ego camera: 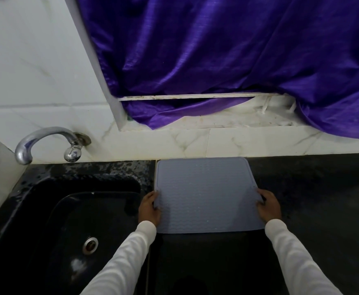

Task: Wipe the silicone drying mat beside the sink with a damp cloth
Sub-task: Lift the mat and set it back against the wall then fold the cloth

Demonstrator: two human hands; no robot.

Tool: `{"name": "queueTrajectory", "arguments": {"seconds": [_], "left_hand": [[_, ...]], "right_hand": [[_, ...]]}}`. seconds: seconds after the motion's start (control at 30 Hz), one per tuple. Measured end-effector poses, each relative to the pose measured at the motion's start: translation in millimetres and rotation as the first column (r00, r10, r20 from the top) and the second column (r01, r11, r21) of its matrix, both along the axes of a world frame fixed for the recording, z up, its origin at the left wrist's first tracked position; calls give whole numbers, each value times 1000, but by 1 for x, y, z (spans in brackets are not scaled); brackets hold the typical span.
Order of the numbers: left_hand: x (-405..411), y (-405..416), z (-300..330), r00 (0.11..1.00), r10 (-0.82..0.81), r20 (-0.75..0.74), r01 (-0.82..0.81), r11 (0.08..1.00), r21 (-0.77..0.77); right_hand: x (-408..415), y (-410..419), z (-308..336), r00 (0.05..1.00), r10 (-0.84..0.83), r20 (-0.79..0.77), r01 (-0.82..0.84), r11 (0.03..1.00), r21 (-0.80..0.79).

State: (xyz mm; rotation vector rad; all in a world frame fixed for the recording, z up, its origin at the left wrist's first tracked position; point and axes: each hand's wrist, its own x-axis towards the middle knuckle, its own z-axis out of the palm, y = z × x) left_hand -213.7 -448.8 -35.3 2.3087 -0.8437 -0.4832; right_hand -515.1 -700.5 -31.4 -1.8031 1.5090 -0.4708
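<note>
A grey ribbed silicone drying mat [206,192] lies on the black counter [312,199], just right of the sink, its far edge against the marble ledge. My left hand [150,208] grips the mat's left edge with the fingers curled over it. My right hand [268,206] grips the right edge the same way, and that side curls up slightly. Both arms wear white sleeves. No cloth is in view.
A black sink [72,226] with a metal drain [91,244] sits at the left under a chrome tap [46,143]. White marble tiles [36,71] form the back wall and ledge. A purple curtain [227,50] hangs over the window behind.
</note>
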Motion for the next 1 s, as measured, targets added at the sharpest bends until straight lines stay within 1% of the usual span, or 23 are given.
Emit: {"name": "queueTrajectory", "arguments": {"seconds": [0.2, 0.33, 0.43, 0.53, 0.63, 0.73, 0.87, 0.9, 1.0], "left_hand": [[1, -4, -1, 1000, 1, 12, -1, 1000, 21], [0, -6, -4, 993, 86, -81, -86, 996, 2], [-2, -5, -1, 990, 87, -109, -91, 995, -30], [-9, 3, 4, 989, 88, -119, -89, 996, -9], [-15, 18, -2, 978, 133, -159, -140, 990, -29], [-30, 36, -4, 972, 159, -172, -170, 984, -51], [-45, 46, -8, 943, 235, -236, -258, 963, -73], [-46, 45, -9, 931, 257, -259, -286, 955, -80], [-48, 38, -5, 887, 313, -339, -359, 930, -79]], "right_hand": [[2, -3, -6, 1000, -13, -4, 13, 1000, -17], [1, -6, -8, 1000, 0, -14, 0, 1000, 1], [2, -6, -4, 1000, -2, 6, 2, 1000, 24], [-2, -3, -2, 1000, -7, 10, 7, 999, 35], [-12, 0, -3, 999, -48, 21, 47, 996, 70], [-31, 9, -5, 989, -127, 79, 116, 985, 129], [-50, 22, -1, 977, -139, 161, 100, 968, 232], [-52, 23, 1, 973, -147, 179, 102, 966, 239], [-51, 22, 4, 953, -205, 224, 167, 970, 179]]}}
